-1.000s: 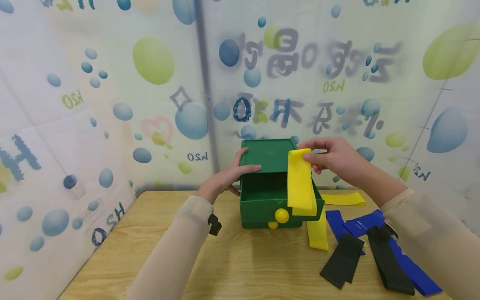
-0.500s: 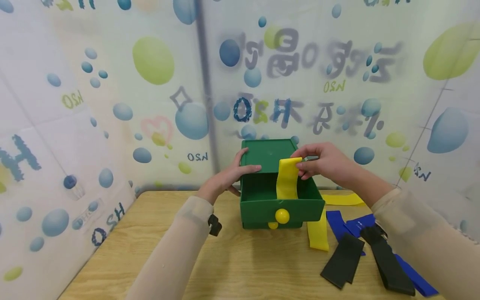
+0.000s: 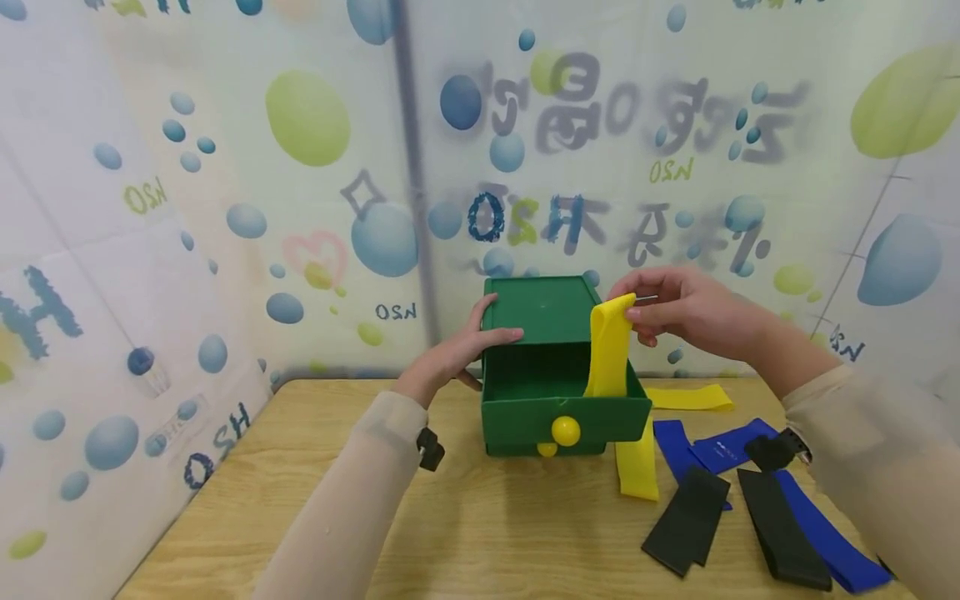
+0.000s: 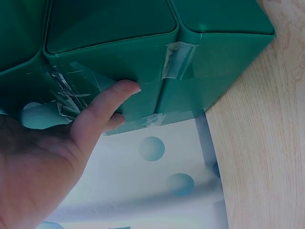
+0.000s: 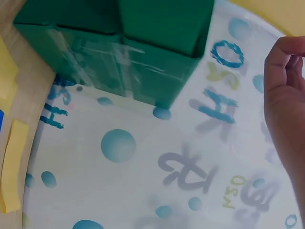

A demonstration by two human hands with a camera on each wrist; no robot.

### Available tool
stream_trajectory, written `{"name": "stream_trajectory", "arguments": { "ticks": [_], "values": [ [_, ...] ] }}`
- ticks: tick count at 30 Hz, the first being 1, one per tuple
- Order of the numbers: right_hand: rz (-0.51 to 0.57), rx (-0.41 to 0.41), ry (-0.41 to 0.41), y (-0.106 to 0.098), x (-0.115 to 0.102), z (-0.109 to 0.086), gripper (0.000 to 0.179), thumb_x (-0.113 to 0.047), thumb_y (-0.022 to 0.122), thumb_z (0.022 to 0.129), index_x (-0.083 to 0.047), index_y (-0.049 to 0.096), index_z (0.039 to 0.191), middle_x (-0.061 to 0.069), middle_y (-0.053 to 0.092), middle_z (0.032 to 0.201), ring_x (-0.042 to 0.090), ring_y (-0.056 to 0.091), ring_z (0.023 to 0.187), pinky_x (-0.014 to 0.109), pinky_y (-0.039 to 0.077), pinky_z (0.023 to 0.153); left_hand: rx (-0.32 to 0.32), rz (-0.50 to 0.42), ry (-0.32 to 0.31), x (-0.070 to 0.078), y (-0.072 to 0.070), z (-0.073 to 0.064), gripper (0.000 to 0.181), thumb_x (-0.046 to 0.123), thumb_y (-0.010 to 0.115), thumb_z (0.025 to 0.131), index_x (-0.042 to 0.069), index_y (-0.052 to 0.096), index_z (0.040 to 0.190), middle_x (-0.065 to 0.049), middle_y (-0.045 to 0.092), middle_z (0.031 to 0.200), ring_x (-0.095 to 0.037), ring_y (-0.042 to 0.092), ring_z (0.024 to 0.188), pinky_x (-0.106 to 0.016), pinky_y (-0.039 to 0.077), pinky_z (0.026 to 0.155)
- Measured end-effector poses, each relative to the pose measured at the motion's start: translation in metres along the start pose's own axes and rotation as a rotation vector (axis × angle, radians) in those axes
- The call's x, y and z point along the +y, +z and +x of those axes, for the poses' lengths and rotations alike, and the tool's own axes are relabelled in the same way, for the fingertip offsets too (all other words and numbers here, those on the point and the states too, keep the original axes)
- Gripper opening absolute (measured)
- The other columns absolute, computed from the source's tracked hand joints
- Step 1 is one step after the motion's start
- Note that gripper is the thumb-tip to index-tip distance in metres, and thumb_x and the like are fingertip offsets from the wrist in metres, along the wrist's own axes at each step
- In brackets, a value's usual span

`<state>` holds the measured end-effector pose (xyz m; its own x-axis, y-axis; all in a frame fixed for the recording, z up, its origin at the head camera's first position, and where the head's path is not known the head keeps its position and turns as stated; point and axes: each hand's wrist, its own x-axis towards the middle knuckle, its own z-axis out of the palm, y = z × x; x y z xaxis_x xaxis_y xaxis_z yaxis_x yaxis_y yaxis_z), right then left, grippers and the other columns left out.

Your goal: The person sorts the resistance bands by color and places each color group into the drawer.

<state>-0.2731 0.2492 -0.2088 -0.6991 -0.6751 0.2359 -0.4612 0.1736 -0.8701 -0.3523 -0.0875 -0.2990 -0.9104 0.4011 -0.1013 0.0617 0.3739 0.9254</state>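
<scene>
In the head view, my left hand (image 3: pixel 457 348) grips the left side of a green drawer box (image 3: pixel 536 310), thumb lying over its top. The left wrist view has fingers (image 4: pixel 107 102) against the box's taped side panel. The upper drawer (image 3: pixel 566 417), with a yellow ball knob (image 3: pixel 566 431), is pulled out. Above its right part, my right hand (image 3: pixel 686 312) pinches the folded top of a yellow resistance band (image 3: pixel 609 350). This band hangs down into the drawer, its lower end hidden behind the front panel. The right wrist view catches only part of the right hand (image 5: pixel 283 90).
Right of the box lie two more yellow bands (image 3: pixel 637 467), blue bands (image 3: pixel 825 533) and black bands (image 3: pixel 686 521) on the wooden table (image 3: pixel 420 517). A patterned curtain (image 3: pixel 315 208) stands close behind the box. A lower knob (image 3: pixel 548 449) shows under the upper drawer.
The yellow band went from hanging in front of the drawer to inside it, moving left and down. Since then the right hand has raised it and shifted right. The left hand stays put.
</scene>
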Motion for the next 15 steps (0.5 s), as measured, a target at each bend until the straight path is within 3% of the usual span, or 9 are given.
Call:
{"name": "stream_trajectory", "arguments": {
  "ticks": [3,7,10,15],
  "values": [
    [-0.004,-0.028,0.002,-0.003,-0.001,0.001,0.021,-0.005,0.053,0.110,-0.005,0.067,0.126,0.002,0.072,0.103,0.025,0.055,0.072,0.032,0.056,0.067,0.001,0.004,-0.003,0.000,-0.001,0.000,0.098,0.063,0.067,0.096,0.056,-0.001,0.165,-0.008,0.003,0.181,-0.045,0.027,0.162,-0.071,0.057,0.096],
    [-0.104,-0.002,0.112,0.007,0.010,0.009,0.019,-0.011,0.058,0.110,-0.005,0.068,0.125,0.009,0.068,0.099,0.027,0.056,0.074,0.034,0.058,0.069,0.006,0.001,-0.010,-0.002,0.000,0.001,0.099,0.064,0.068,0.095,0.056,-0.001,0.165,-0.008,0.004,0.181,-0.046,0.028,0.161,-0.071,0.057,0.096],
    [-0.169,0.011,0.199,0.019,0.017,0.018,0.018,-0.011,0.059,0.109,-0.004,0.068,0.123,0.016,0.067,0.101,0.028,0.064,0.080,0.034,0.063,0.078,0.009,0.001,-0.010,-0.003,0.001,0.002,0.099,0.064,0.068,0.094,0.056,-0.001,0.165,-0.009,0.005,0.181,-0.047,0.030,0.160,-0.069,0.059,0.094],
    [-0.182,-0.024,0.269,0.036,0.017,0.034,0.018,-0.007,0.060,0.107,-0.003,0.070,0.121,0.020,0.073,0.111,0.033,0.075,0.098,0.040,0.065,0.093,0.017,0.007,-0.013,-0.001,0.002,0.003,0.100,0.065,0.068,0.094,0.055,-0.001,0.166,-0.009,0.008,0.180,-0.046,0.031,0.159,-0.069,0.059,0.092]
  ]
}}
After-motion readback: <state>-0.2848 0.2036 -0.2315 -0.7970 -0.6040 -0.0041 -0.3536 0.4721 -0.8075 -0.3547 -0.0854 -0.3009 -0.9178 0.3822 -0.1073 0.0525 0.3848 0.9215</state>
